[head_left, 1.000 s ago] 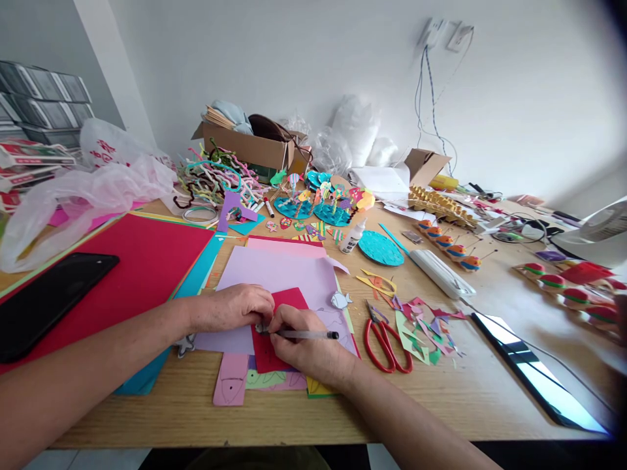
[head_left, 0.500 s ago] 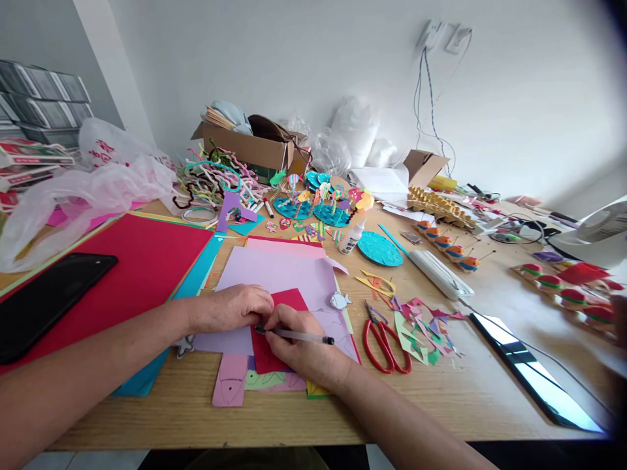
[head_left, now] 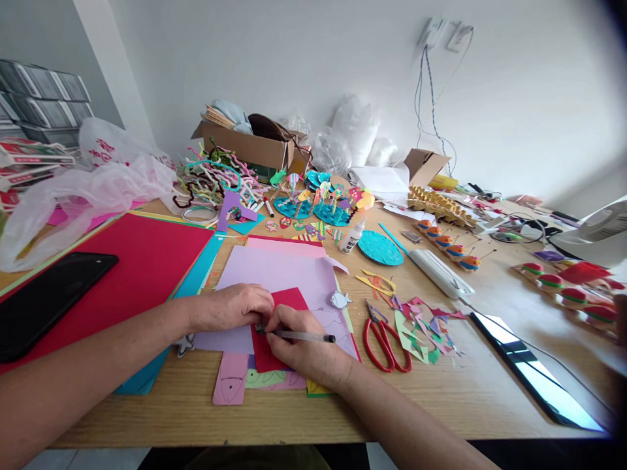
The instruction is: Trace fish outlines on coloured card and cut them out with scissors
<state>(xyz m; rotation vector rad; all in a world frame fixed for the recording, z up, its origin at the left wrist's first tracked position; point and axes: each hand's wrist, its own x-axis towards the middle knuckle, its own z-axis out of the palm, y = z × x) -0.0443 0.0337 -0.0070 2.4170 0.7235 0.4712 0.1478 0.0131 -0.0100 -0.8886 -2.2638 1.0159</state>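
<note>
Red paper (head_left: 292, 299) is laid on a lilac sheet (head_left: 274, 266) and touched by the left hand (head_left: 236, 305), its fingers bent; whether anything is pinched in them cannot be told. A black-ended pen (head_left: 306, 336) is gripped in the right hand (head_left: 304, 352), angled over the red paper. Red-handled scissors (head_left: 385, 341) are laid on the table (head_left: 171, 418), right of the sheet.

From my remote seat I take this for a craft workspace; whether home or workshop, I can't tell. I see a wooden table (head_left: 166, 418) against a white wall (head_left: 274, 52), stacked coloured sheets (head_left: 147, 261) at the left of the frame, scissors (head_left: 375, 320) and paper scraps (head_left: 407, 336) right of centre, a glue bottle (head_left: 351, 238) near the middle, and tangled pipe cleaners (head_left: 220, 179) below a cardboard box (head_left: 249, 145) at upper centre
</note>
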